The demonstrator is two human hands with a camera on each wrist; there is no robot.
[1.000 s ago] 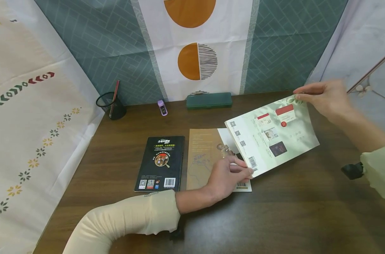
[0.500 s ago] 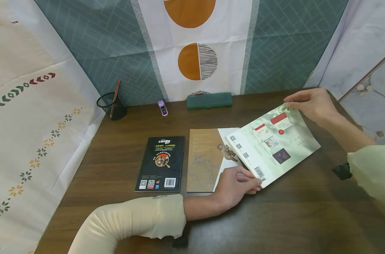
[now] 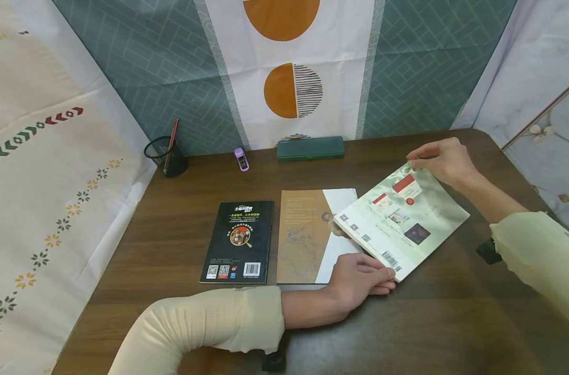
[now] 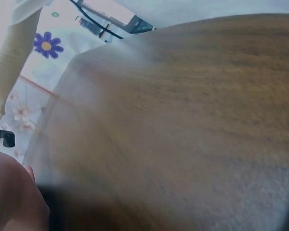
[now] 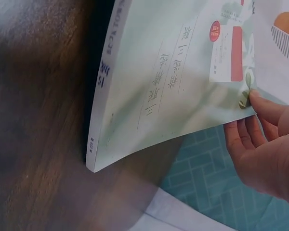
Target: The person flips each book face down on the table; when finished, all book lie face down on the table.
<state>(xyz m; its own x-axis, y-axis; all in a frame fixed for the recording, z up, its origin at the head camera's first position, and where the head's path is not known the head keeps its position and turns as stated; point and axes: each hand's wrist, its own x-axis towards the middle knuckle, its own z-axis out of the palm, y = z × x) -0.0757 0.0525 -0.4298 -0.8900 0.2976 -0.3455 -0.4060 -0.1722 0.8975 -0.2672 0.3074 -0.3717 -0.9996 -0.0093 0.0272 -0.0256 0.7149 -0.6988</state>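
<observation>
A pale green book (image 3: 404, 224), back cover up with a barcode and red-and-white pictures, is tilted between both hands. My right hand (image 3: 446, 160) pinches its far corner, thumb on top and fingers beneath, as the right wrist view shows on the book (image 5: 178, 72). The near corner by the barcode is pinched by my left hand (image 3: 359, 281). Partly beneath it lies a brown-and-white book (image 3: 303, 234) with a map drawing. In the left wrist view only part of the left hand (image 4: 14, 195) shows at the lower left.
To the left lies a black book (image 3: 237, 242). Along the back stand a black mesh pen cup (image 3: 174, 162) with a red pencil, a small purple bottle (image 3: 241, 159) and a green case (image 3: 310, 149). Patterned cloth hangs behind the wooden table (image 3: 172, 224).
Both hands have brought the pale green book lower and turned it, its far corner shifting left and nearer, its near corner right. More of the brown-and-white book's lower part shows.
</observation>
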